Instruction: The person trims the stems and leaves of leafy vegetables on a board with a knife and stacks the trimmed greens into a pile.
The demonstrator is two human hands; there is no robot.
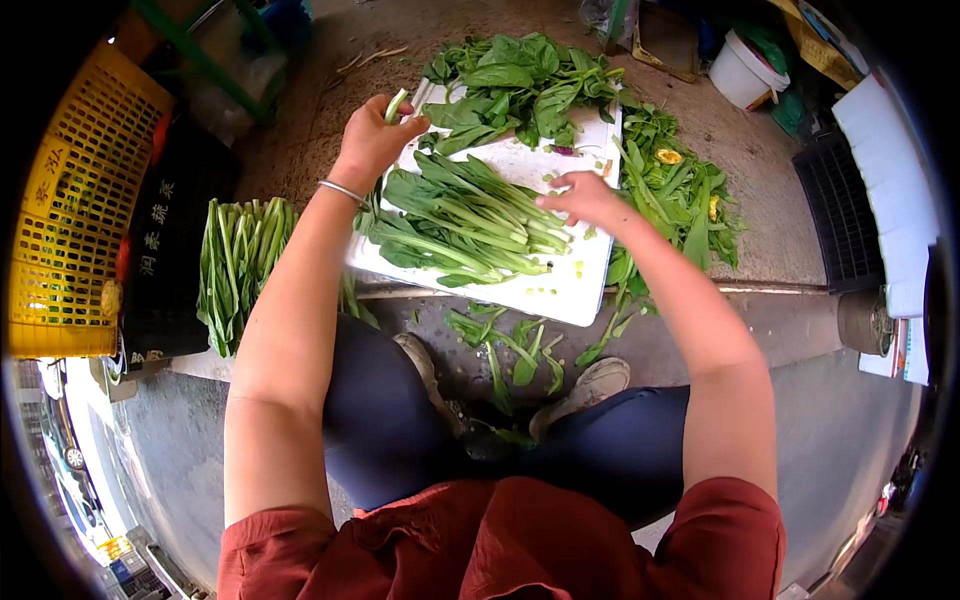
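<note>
Between my knees and the far leaves lies a white board (450, 276), with a bunch of green leafy stalks (480, 215) spread across it. My left hand (378, 138), a bangle on its wrist, is closed round a pale green stalk (396, 104) at the board's left edge. Over the stalk ends on the right, my right hand (585, 198) has its fingers apart and holds nothing. Loose leaves (530, 85) cover the board's far end. Small cut bits lie near its right corner.
A leafy heap (690, 190) lies right of the board. Stacked stalks (240, 260) stand at left beside black and yellow crates (75, 200). A white bucket (745, 72) is at the back right, a black crate (840, 210) farther right. Fallen leaves (520, 350) lie near my shoes.
</note>
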